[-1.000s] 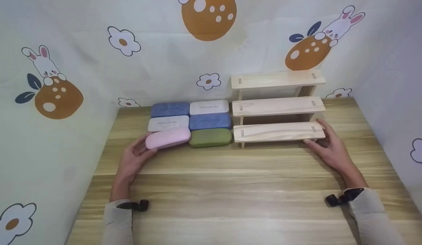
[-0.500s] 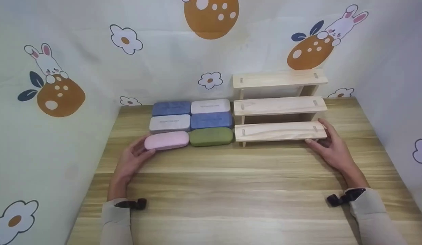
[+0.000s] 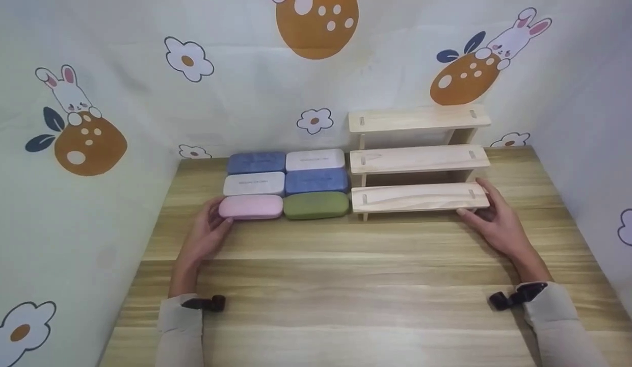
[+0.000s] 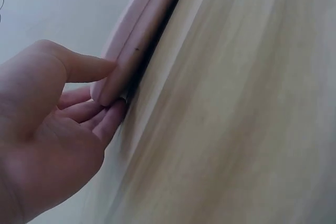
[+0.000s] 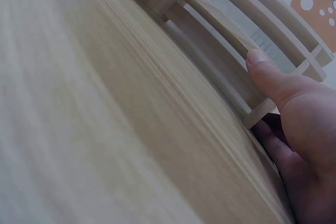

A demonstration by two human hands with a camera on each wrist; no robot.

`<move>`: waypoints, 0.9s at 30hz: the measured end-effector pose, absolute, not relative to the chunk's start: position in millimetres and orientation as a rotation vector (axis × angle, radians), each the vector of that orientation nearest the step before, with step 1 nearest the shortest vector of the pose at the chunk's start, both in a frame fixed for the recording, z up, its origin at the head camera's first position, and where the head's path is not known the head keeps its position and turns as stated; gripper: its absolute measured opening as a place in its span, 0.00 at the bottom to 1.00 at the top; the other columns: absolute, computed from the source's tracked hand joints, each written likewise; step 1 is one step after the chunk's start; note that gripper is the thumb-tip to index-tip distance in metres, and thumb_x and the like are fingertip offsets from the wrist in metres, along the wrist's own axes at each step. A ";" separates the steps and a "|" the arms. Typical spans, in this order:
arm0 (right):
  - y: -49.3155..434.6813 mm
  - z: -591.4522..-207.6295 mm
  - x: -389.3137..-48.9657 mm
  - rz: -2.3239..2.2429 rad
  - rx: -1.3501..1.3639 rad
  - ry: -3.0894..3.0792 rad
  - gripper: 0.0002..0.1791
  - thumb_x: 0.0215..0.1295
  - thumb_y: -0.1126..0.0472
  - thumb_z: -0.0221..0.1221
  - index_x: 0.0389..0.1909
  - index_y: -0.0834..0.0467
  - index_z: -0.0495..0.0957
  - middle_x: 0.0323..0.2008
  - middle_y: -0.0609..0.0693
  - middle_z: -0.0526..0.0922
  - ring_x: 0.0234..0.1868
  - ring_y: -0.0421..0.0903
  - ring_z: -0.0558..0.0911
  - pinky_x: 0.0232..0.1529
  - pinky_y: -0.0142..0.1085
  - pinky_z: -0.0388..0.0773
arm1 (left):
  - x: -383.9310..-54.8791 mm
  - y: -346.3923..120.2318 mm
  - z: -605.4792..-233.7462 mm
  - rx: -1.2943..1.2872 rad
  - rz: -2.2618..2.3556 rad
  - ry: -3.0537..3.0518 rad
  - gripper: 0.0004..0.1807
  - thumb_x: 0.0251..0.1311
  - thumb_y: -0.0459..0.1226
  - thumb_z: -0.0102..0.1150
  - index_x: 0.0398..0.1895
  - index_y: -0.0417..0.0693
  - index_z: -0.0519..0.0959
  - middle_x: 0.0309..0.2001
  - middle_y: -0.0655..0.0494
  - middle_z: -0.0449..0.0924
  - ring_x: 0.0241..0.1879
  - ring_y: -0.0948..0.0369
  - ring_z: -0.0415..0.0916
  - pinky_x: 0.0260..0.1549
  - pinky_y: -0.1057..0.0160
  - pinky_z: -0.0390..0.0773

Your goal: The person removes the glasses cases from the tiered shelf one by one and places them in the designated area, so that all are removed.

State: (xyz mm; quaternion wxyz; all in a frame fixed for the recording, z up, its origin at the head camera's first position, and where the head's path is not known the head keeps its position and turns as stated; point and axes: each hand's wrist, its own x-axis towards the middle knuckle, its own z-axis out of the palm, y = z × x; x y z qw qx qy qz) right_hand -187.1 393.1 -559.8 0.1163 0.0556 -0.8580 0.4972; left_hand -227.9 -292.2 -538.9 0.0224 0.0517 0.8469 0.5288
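Observation:
At the front left of a block of cases lies a pink glasses case (image 3: 251,207). My left hand (image 3: 203,233) holds its left end, the thumb on the front side. In the left wrist view, the other fingers reach behind and under the pink case (image 4: 137,40). Touching its right end is a green glasses case (image 3: 316,206). To the right stands a three-tier wooden display rack (image 3: 420,199). My right hand (image 3: 501,229) grips the right end of its lowest step, thumb in front. In the right wrist view, fingers go behind the rack's end leg (image 5: 257,113), partly hidden.
Behind the pink and green cases lie a white case (image 3: 254,183), a blue case (image 3: 317,181), another blue case (image 3: 256,162) and another white case (image 3: 315,160). Printed cloth walls (image 3: 255,102) border the wooden table (image 3: 346,295) at the back and sides.
The pink case, at first tilted against the white one behind, came down toward the front, then was pushed back level with the green case. My right hand stays on the rack.

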 end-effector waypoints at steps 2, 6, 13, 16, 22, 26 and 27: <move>393.4 -559.4 -186.8 1.461 0.160 -2.515 0.51 0.68 0.64 0.74 0.87 0.56 0.56 0.67 0.72 0.79 0.56 0.21 0.81 0.57 0.14 0.78 | -227.8 -290.1 -537.1 0.177 1.555 2.665 0.34 0.79 0.32 0.58 0.83 0.38 0.58 0.83 0.36 0.61 0.84 0.41 0.60 0.84 0.42 0.63; 391.8 -558.0 -185.6 1.513 0.134 -2.503 0.51 0.68 0.65 0.74 0.87 0.56 0.56 0.67 0.69 0.79 0.56 0.23 0.81 0.57 0.15 0.79 | -228.1 -287.5 -534.2 0.219 1.433 2.695 0.35 0.80 0.29 0.52 0.84 0.34 0.53 0.84 0.33 0.56 0.85 0.39 0.54 0.85 0.40 0.59; 386.2 -558.7 -188.9 1.619 0.121 -2.476 0.52 0.67 0.66 0.74 0.86 0.58 0.55 0.61 0.52 0.80 0.57 0.28 0.83 0.56 0.17 0.80 | -224.9 -286.7 -527.8 0.195 1.243 2.736 0.39 0.79 0.31 0.48 0.86 0.33 0.46 0.86 0.30 0.46 0.88 0.40 0.44 0.88 0.39 0.47; 386.3 -557.0 -189.7 1.632 0.119 -2.476 0.53 0.67 0.66 0.74 0.87 0.58 0.54 0.63 0.53 0.80 0.58 0.28 0.82 0.58 0.16 0.79 | -224.2 -284.3 -523.6 0.180 1.215 2.729 0.41 0.79 0.32 0.48 0.87 0.33 0.42 0.87 0.30 0.43 0.88 0.40 0.41 0.88 0.38 0.45; 389.6 -551.2 -189.3 1.659 0.108 -2.505 0.52 0.71 0.63 0.72 0.87 0.59 0.50 0.74 0.68 0.72 0.65 0.28 0.77 0.63 0.14 0.73 | -227.3 -268.0 -518.1 0.169 1.229 2.876 0.41 0.77 0.33 0.49 0.86 0.32 0.45 0.85 0.30 0.49 0.87 0.39 0.45 0.88 0.38 0.47; 388.4 -546.7 -189.5 1.691 0.058 -2.538 0.52 0.75 0.59 0.69 0.89 0.56 0.45 0.82 0.67 0.61 0.78 0.44 0.69 0.78 0.21 0.66 | -230.1 -251.0 -514.3 0.164 1.311 3.099 0.37 0.75 0.34 0.55 0.84 0.36 0.58 0.80 0.33 0.63 0.83 0.40 0.57 0.86 0.40 0.55; 387.6 -544.4 -190.0 1.702 0.037 -2.540 0.53 0.76 0.58 0.68 0.89 0.55 0.43 0.84 0.66 0.58 0.82 0.49 0.65 0.83 0.29 0.63 | -230.4 -246.3 -512.5 0.156 1.324 3.135 0.36 0.76 0.35 0.57 0.83 0.38 0.59 0.80 0.36 0.64 0.82 0.42 0.58 0.86 0.41 0.56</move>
